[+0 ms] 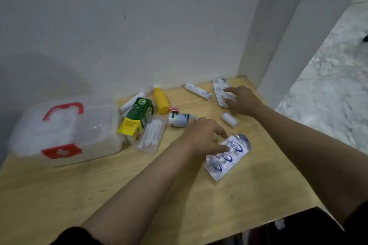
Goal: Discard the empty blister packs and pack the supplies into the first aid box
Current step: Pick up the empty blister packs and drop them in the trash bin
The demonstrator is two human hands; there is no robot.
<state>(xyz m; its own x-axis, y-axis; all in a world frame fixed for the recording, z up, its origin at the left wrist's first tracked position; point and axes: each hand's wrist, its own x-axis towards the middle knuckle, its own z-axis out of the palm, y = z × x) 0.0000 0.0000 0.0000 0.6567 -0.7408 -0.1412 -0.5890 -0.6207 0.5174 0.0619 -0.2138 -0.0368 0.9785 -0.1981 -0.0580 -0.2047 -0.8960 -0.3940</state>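
A silver blister pack with blue ovals (229, 157) lies on the wooden table; my left hand (203, 137) rests its fingertips on the pack's upper end, fingers spread. A second silver blister pack (220, 90) lies at the far right near the wall, and my right hand (243, 101) touches it with thumb and fingers around its near end. The clear first aid box (65, 131) with red handle and latch stands shut at the left.
Between box and hands lie a green-yellow carton (137, 119), a clear case of cotton swabs (152, 135), a yellow bottle (161, 98), a white bottle with red cap (179, 118), and bandage rolls (198, 91) (230, 119) (132, 101). The table's right edge drops to a marbled floor.
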